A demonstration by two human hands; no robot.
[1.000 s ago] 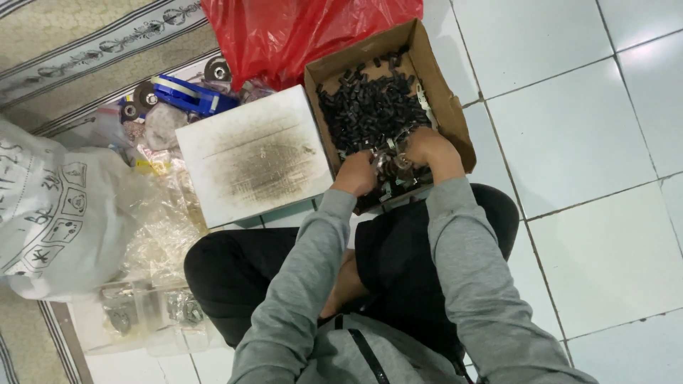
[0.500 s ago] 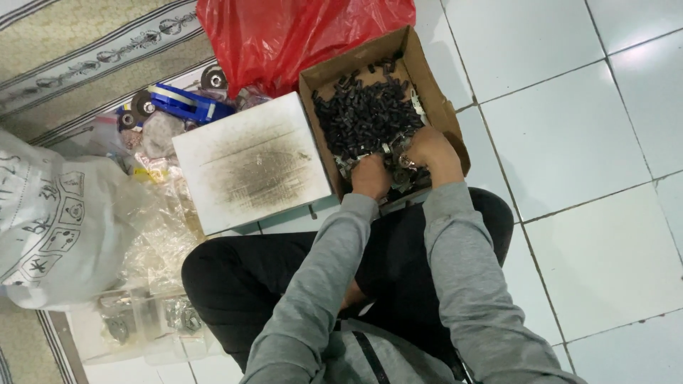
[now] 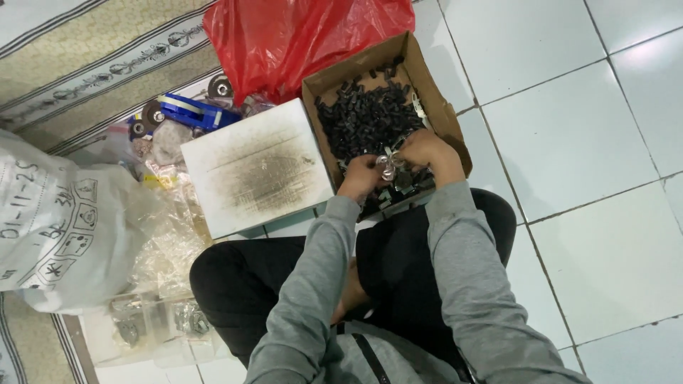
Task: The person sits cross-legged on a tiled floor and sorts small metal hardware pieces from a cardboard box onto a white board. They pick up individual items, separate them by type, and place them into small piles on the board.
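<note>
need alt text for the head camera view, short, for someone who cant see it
A seated person in grey sleeves holds a small shiny metal piece between the left hand and right hand over a brown cardboard box of small black parts. Beside it sit a white board and a red plastic bag.

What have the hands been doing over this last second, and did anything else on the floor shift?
Both hands stayed over the near end of the cardboard box of small black parts. The left hand and right hand now pinch a small shiny metal piece between them. The white slab, red bag and white sack lie unchanged.
</note>
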